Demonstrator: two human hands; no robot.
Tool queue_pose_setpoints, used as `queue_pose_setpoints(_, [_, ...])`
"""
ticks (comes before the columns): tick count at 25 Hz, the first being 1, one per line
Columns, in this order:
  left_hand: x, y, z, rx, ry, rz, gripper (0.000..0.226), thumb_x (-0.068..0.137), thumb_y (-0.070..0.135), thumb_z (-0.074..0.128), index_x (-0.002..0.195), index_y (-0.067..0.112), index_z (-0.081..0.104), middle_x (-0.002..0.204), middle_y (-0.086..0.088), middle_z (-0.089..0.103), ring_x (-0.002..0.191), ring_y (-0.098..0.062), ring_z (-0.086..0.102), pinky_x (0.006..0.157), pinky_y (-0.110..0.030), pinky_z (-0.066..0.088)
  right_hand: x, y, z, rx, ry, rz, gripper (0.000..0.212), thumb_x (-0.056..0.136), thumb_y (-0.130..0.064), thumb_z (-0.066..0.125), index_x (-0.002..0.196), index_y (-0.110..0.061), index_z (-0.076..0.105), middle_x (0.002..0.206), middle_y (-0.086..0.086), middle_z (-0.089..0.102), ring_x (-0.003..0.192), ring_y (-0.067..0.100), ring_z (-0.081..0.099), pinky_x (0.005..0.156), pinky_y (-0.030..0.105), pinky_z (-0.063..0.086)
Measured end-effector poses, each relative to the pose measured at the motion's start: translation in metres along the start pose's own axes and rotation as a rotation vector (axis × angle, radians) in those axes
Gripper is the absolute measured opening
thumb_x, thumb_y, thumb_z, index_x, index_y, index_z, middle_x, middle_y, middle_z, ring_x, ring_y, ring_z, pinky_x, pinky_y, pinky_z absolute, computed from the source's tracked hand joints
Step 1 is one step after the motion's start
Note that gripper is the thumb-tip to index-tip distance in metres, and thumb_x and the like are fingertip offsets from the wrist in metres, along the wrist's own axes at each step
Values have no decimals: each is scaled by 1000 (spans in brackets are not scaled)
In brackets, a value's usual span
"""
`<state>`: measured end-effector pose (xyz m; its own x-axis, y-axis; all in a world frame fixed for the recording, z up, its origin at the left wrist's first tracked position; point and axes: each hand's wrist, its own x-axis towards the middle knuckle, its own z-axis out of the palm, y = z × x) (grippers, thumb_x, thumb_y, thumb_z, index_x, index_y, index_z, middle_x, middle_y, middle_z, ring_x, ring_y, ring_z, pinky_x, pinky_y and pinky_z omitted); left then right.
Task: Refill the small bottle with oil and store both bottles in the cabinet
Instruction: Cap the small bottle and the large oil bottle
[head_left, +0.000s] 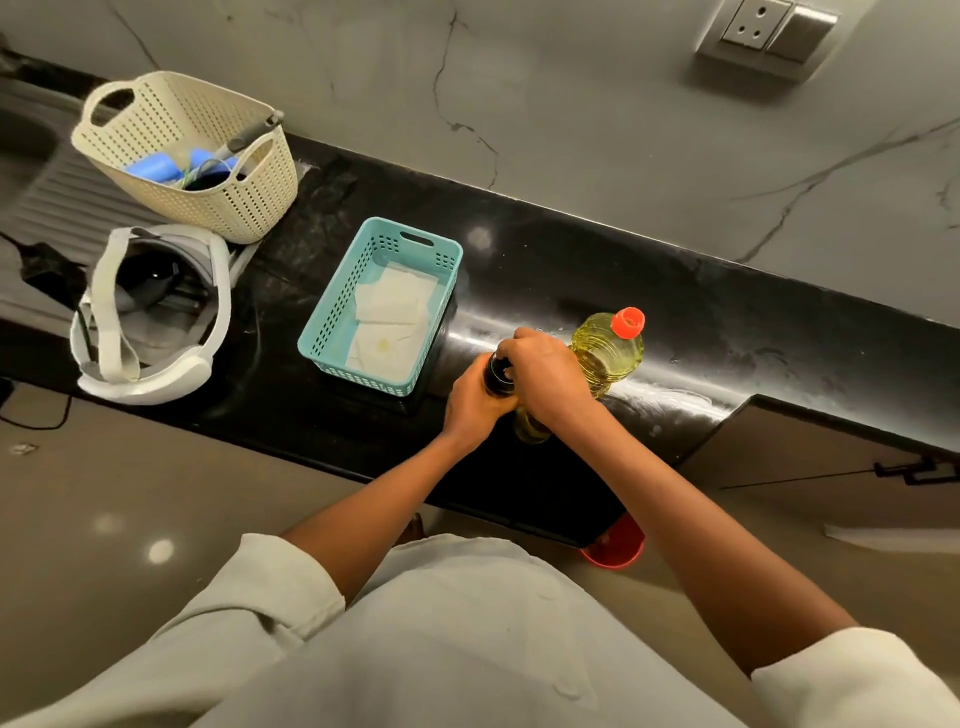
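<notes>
1. Plainly, both sets of fingers are clenched on one thing: the left hand (475, 397) wraps the upper body of the small bottle (530, 430), while the right hand (545, 376) curls down over its black top (497, 371); this looks like one hand steadying and the other twisting, though whether the top is going on or coming off cannot be told.
2. Yellow oil shows in the small bottle below the hands; its level is hidden by the fingers, so how full it is remains unclear.
3. It stands upright near the front edge of the black countertop (571, 270), close to the body, probably so the wrists can bear down on it.
4. Just behind the right hand stands the large bottle (610, 353), upright, with its red cap (627, 322) on; kept within easy reach, yet capped so it cannot spill.
5. To the left sits a teal basket (332, 322) lined with paper towels (392, 306), one faintly stained yellow; likely a place to catch drips.
6. Further left are a cream basket (234, 202) of odds and ends and a white headset (156, 374); neither touches the work.
7. At the right, below the counter, a cabinet (810, 447) with a dark handle (914, 472) appears closed; storing both bottles is not yet done.
</notes>
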<state>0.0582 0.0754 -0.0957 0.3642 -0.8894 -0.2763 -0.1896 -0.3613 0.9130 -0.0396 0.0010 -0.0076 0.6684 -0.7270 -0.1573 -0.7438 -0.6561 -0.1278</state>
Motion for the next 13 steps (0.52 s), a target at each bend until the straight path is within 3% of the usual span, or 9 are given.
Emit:
queue_pose_setpoints(9, [1, -3, 1, -14, 5, 1, 53, 85, 7, 87, 134, 11, 66, 120, -5, 78, 115, -20, 74, 98, -41, 60, 6, -2, 0, -64, 2, -9, 17, 85, -2, 73, 100, -10, 78, 91, 7, 65, 75, 31, 63, 59, 33, 40])
queue_pose_setpoints(13, [1, -1, 1, 12, -6, -3, 54, 85, 10, 88, 134, 11, 64, 122, -6, 78, 118, -23, 73, 102, -50, 59, 4, -5, -4, -1, -7, 19, 29, 89, -6, 71, 118, -12, 72, 100, 8, 65, 89, 36, 67, 65, 38, 48])
